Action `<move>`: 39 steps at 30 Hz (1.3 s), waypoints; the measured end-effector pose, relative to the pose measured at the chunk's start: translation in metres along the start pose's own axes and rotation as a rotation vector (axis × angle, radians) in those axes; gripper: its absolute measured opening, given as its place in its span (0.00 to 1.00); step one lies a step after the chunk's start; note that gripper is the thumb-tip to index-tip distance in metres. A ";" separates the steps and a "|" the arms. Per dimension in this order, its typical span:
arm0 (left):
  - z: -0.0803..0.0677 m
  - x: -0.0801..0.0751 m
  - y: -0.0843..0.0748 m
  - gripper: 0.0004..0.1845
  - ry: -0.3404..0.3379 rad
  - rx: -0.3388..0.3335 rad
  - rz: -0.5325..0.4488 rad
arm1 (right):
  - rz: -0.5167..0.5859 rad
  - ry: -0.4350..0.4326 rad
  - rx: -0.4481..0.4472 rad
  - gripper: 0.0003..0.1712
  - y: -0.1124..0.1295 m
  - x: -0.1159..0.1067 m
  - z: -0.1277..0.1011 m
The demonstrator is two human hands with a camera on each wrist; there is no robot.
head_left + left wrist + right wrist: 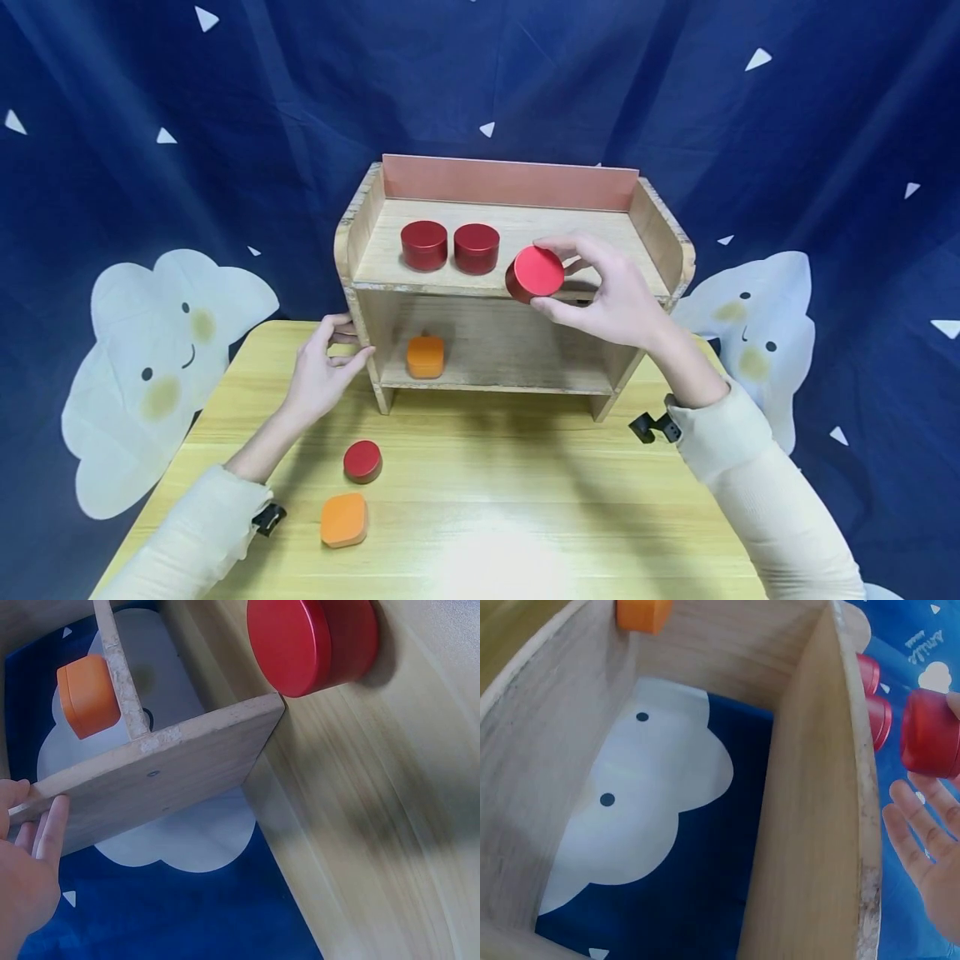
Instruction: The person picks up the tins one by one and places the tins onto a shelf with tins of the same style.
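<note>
Red tin (535,273) pinched and tilted at the upper deck's (562,221) front edge.
I see the right hand (611,293) gripping it; two red tins (424,247) (477,249) sit towards its ten o'clock, an orange box (425,358) at eight. The left hand (322,375), thumb and fingers parted, touches the side panel (199,769).

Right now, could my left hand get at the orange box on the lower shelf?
Probably yes: nothing stands before the orange box, though your left hand grips the side panel and would likely have to let go and come round it.
</note>
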State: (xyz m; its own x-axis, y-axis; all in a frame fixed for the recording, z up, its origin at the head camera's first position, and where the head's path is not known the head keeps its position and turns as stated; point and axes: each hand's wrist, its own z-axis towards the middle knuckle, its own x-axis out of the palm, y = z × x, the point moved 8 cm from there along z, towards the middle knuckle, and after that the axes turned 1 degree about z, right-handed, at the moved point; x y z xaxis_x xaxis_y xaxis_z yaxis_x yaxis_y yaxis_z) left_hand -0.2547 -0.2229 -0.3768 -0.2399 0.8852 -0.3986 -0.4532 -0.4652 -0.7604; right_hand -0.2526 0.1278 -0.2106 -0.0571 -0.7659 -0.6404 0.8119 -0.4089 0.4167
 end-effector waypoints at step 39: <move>0.000 0.001 0.000 0.24 0.001 -0.003 -0.014 | -0.077 0.148 0.187 0.31 -0.047 0.006 0.028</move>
State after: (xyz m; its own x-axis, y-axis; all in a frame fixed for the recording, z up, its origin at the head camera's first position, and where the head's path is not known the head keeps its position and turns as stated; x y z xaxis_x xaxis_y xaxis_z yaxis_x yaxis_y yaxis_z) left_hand -0.2549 -0.2221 -0.3775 -0.2325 0.8914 -0.3890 -0.4542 -0.4532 -0.7670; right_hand -0.3074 0.1285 -0.2163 -0.0176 -0.6535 -0.7567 0.6860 -0.5585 0.4663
